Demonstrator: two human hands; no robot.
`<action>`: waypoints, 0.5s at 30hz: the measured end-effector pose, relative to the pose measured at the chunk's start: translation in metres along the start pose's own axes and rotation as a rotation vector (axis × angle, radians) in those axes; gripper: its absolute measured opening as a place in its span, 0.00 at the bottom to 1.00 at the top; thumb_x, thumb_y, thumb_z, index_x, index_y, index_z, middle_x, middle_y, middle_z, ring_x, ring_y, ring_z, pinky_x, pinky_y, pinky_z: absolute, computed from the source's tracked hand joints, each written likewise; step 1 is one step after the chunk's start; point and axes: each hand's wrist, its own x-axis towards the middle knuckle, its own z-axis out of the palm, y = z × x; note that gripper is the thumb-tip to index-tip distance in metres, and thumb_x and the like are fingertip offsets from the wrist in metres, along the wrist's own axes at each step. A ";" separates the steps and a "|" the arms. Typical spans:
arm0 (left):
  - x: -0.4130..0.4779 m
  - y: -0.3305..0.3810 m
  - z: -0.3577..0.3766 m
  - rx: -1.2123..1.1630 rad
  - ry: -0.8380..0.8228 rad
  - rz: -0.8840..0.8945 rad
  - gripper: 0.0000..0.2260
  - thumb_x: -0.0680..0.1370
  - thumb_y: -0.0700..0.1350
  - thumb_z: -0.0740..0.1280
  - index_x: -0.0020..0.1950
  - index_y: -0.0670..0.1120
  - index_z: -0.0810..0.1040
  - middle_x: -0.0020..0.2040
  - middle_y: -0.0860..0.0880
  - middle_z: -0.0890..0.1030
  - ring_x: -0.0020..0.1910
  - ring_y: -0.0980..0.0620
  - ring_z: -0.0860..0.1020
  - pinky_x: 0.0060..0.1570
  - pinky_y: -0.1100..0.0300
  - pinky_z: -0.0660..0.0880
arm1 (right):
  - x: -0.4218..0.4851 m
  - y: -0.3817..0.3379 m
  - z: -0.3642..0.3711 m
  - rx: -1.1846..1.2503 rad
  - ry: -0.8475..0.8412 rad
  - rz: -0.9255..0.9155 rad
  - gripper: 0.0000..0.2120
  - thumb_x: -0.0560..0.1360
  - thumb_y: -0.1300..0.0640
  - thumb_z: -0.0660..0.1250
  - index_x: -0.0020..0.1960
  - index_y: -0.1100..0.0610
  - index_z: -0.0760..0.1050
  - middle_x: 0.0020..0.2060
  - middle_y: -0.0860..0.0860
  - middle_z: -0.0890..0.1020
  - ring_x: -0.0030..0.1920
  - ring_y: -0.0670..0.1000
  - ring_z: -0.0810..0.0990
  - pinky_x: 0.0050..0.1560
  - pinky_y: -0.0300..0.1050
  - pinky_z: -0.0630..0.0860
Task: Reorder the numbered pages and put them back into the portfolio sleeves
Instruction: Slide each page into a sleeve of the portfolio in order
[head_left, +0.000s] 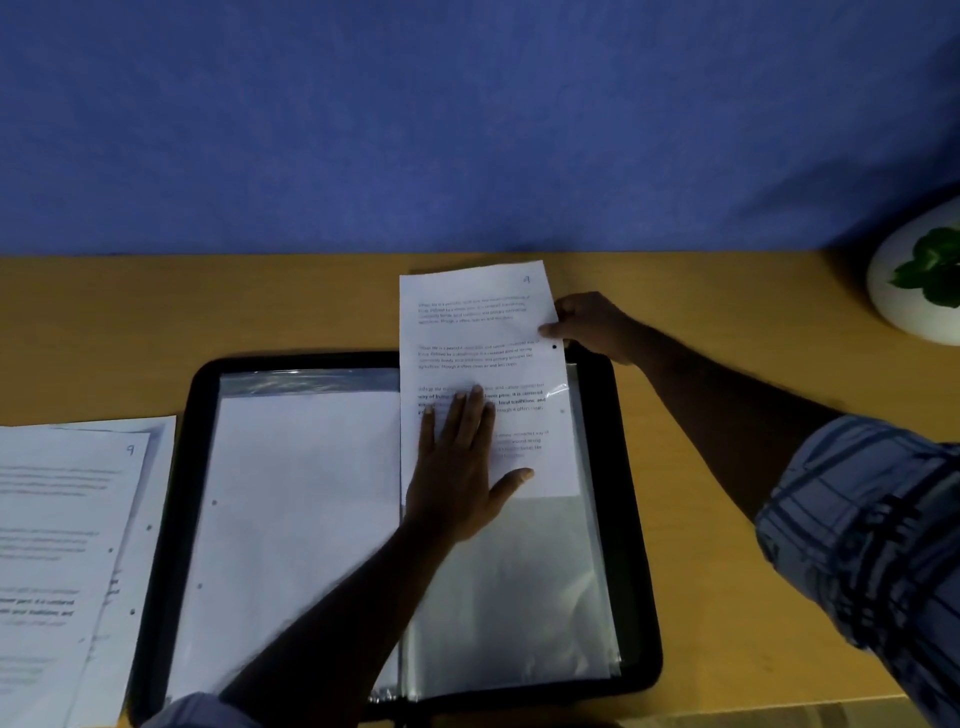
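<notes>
White page (483, 338) half in sleeve (519, 587); right hand (587, 325) pinches, left hand (457, 467) presses

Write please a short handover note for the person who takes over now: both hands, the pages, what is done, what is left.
Left hand: open and flat, pressing on the right sleeve over the lower part of the page.
Right hand: pinches the page at its right edge.
Page: lower part inside the right sleeve of the open portfolio, upper part sticks out past the top.
Done: the left sleeve holds a sheet.
Left: push this page fully in, then sleeve the loose stack on the desk beside the portfolio.
</notes>
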 end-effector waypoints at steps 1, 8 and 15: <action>0.000 -0.001 -0.001 -0.009 0.010 0.002 0.43 0.77 0.72 0.45 0.79 0.40 0.58 0.81 0.42 0.54 0.79 0.41 0.54 0.75 0.37 0.53 | -0.001 0.002 -0.001 -0.041 -0.036 0.000 0.14 0.75 0.58 0.73 0.59 0.61 0.79 0.56 0.55 0.83 0.50 0.52 0.83 0.55 0.49 0.80; 0.047 -0.044 -0.041 -0.243 0.217 -0.217 0.28 0.81 0.59 0.57 0.76 0.44 0.64 0.78 0.42 0.61 0.77 0.43 0.60 0.75 0.43 0.58 | -0.003 0.003 -0.005 -0.005 -0.099 -0.007 0.17 0.76 0.55 0.71 0.63 0.59 0.77 0.60 0.52 0.82 0.53 0.50 0.83 0.52 0.43 0.80; 0.118 -0.094 -0.086 -0.614 0.125 -0.516 0.21 0.79 0.38 0.62 0.73 0.43 0.66 0.65 0.43 0.77 0.60 0.41 0.78 0.54 0.50 0.78 | 0.004 0.005 0.000 0.163 0.146 0.003 0.02 0.78 0.61 0.69 0.49 0.57 0.77 0.54 0.53 0.83 0.49 0.51 0.84 0.51 0.46 0.82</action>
